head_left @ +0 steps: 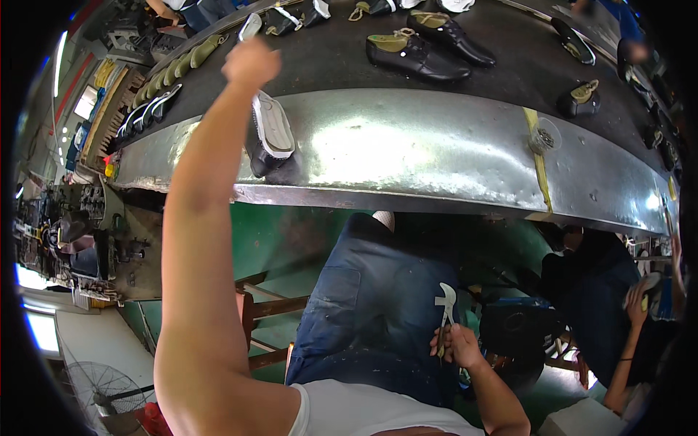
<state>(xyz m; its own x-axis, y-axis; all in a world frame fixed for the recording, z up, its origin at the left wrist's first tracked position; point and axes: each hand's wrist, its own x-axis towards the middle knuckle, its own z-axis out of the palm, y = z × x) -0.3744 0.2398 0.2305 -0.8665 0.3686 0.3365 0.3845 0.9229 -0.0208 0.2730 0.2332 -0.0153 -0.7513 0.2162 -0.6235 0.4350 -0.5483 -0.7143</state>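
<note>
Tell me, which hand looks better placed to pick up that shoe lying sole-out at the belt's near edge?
Probably the left hand: it is stretched out over the belt, just above the shoe. The right hand rests low on the lap, gripping pincers.

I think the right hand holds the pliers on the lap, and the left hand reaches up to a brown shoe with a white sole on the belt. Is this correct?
Not quite: the shoe near the left hand is black, not brown, with a white sole. The head view shows this. The rest holds: the right hand holds the pliers on the lap, and the left hand reaches up over the belt.
</note>
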